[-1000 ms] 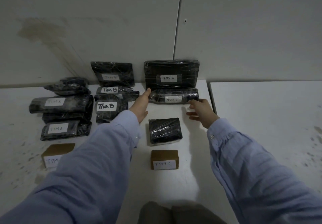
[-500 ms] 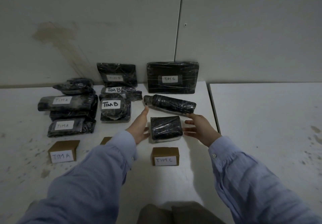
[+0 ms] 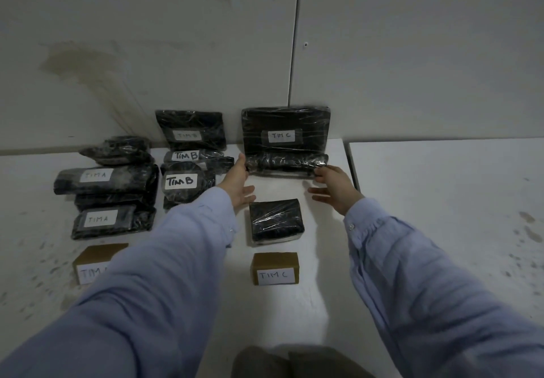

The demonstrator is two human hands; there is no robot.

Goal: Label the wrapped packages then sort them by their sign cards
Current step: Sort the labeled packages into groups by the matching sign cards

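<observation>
Black wrapped packages [image 3: 275, 219], white labels [image 3: 281, 135], brown sign cards [image 3: 275, 260].
You're in light blue sleeves [image 3: 164, 260]. Clear film glints pale over the black. Lettering on the labels is dark, and the cards' own labels are white too. Desk [image 3: 441, 201] is white with grey-brown speckles; wall [image 3: 147, 39] is off-white with a brownish stain [image 3: 73, 65].

Wrapped roll [image 3: 287, 163] pushed back against the flat TIM C package [image 3: 285, 130]; left hand [image 3: 239, 183] and right hand [image 3: 334, 185] moved up with it, at its ends.
</observation>
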